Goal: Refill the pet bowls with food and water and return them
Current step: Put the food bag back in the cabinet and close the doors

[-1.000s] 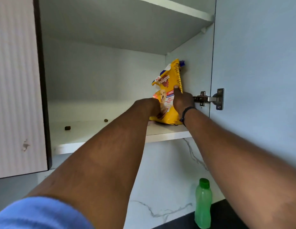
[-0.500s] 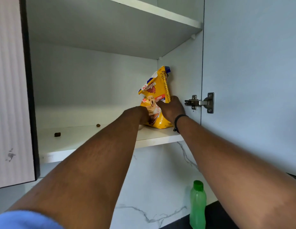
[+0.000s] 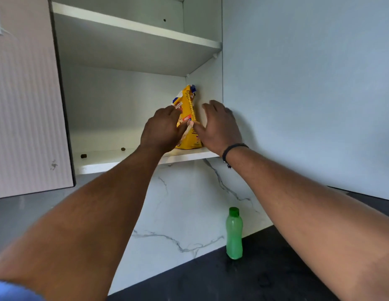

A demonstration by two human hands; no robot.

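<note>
A yellow pet food bag (image 3: 187, 105) stands upright at the right end of the lower cabinet shelf (image 3: 115, 162), close to the cabinet's side wall. My left hand (image 3: 161, 131) lies against the bag's front left side, fingers and thumb on it. My right hand (image 3: 219, 129) is just right of the bag with its fingers spread, only the thumb near the bag's edge. No pet bowls are in view.
Two loose kibble pieces (image 3: 83, 156) lie on the shelf at the left. Open cabinet doors hang at the left (image 3: 26, 105) and right (image 3: 308, 83). A green water bottle (image 3: 233, 233) stands on the black counter (image 3: 254, 279) against the marble backsplash.
My right hand has come off the bag and spread its fingers. My left hand has moved up the bag's front. The view has pulled back and tilted down.
</note>
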